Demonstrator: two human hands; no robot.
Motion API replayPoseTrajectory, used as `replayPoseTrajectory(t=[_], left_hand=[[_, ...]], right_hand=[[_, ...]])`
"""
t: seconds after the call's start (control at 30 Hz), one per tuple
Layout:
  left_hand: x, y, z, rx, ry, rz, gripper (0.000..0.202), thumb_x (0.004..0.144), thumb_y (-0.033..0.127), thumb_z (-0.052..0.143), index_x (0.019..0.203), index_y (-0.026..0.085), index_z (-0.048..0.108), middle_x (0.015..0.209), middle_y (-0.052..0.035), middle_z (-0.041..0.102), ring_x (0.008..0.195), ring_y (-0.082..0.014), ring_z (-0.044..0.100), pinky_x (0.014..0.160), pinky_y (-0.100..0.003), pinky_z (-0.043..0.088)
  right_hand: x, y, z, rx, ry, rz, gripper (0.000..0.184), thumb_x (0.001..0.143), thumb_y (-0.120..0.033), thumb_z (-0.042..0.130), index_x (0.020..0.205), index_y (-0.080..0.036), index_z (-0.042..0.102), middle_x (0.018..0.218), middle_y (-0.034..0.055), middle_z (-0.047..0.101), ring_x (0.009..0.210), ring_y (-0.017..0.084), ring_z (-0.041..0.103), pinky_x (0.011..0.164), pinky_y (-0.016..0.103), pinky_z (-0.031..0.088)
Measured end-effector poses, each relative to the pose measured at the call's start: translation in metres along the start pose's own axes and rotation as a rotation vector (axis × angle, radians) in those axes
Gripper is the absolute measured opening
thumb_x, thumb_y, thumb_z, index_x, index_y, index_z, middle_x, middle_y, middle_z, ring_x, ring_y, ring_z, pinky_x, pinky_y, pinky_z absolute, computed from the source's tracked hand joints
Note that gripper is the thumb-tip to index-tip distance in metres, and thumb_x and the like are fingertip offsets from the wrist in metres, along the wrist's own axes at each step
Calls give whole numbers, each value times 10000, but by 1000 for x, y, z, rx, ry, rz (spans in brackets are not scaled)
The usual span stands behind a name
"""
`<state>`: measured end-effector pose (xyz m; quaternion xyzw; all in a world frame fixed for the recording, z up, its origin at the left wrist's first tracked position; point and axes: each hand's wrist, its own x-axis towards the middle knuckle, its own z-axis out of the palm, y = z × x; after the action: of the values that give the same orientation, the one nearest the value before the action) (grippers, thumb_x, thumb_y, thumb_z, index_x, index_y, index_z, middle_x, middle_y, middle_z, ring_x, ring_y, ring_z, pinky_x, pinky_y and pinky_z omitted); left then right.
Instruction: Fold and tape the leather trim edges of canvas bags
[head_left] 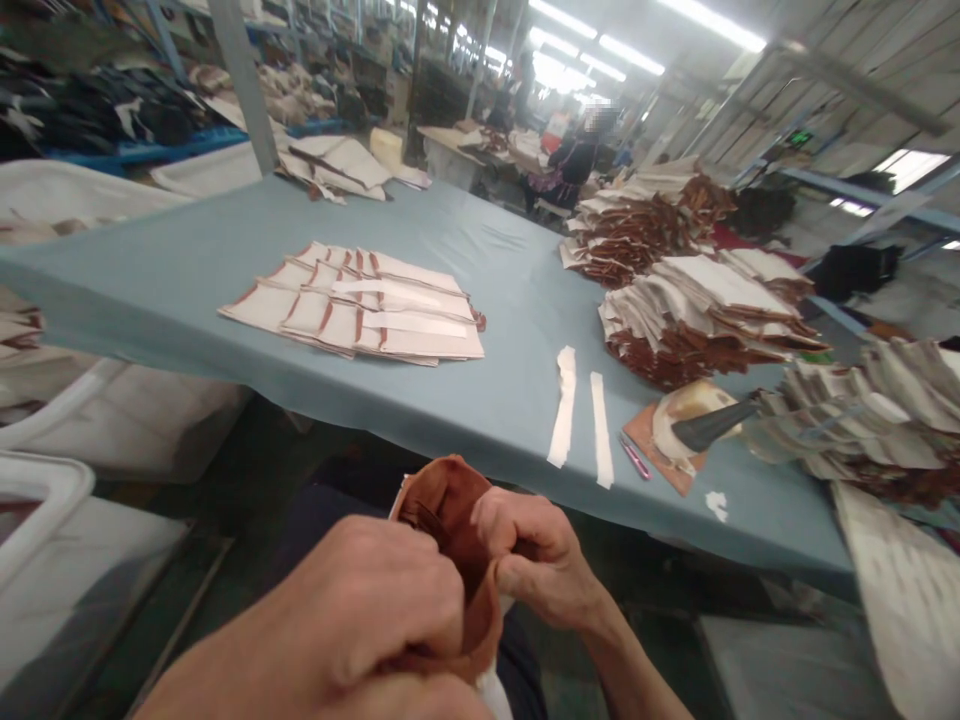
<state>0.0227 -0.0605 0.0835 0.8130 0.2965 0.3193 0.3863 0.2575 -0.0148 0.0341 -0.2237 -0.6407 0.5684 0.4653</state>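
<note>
Two bare hands grip one soft pouch (454,500) over the person's lap, just in front of the table's near edge. Its inner face is rust-brown and looks like suede; the little of its outside that shows is pale. The left hand (375,600) is curled tightly around the near side of the rim, while the right hand (536,550) pinches the rim between thumb and bent fingers. The mouth, a stretched oval, faces up toward the head camera, its long axis running away from the body. The pouch's lower part is hidden behind the left hand, so its depth cannot be told.

On the smooth blue-green table (517,300) lie overlapping flat pale pieces (345,315) with brown edges, and two narrow white strips (564,405). Rough-edged stacks (697,310) stand at right; the farther background is blurred.
</note>
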Motion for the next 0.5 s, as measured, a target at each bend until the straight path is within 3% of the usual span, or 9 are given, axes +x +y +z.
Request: replayPoseTrajectory(t=[0.07, 0.17, 0.33, 0.5], left_hand=[[4, -10, -21, -126, -11, -96, 630, 1144, 593, 327, 738, 215, 626, 710, -2, 631, 674, -166, 533, 690, -283, 464], [17, -28, -37, -291, 19, -185, 896, 1055, 820, 117, 779, 197, 699, 808, -40, 678, 772, -210, 567, 762, -319, 466], [49, -48, -40, -479, 20, -235, 1004, 941, 962, 143, 865, 209, 802, 887, -60, 753, 853, -258, 618, 859, -343, 462], [61, -61, -36, -593, 1, -303, 1088, 883, 1009, 99, 951, 216, 841, 872, -85, 798, 814, -279, 642, 800, -351, 482]], right_hand=[[5, 0, 1, 133, 20, 72, 593, 931, -609, 793, 603, -225, 482, 572, -44, 438, 569, 141, 411, 599, 296, 368], [16, 1, -2, 316, 143, 169, 723, 891, -773, 721, 588, -253, 321, 516, -65, 331, 530, 146, 352, 537, 283, 377], [32, 5, -16, 527, 510, 276, 811, 746, -756, 866, 632, -259, 234, 519, -87, 293, 523, 144, 405, 555, 276, 503], [43, -3, -28, 462, 597, 228, 857, 688, -770, 883, 625, -266, 192, 491, -97, 273, 442, 125, 324, 457, 261, 435]])
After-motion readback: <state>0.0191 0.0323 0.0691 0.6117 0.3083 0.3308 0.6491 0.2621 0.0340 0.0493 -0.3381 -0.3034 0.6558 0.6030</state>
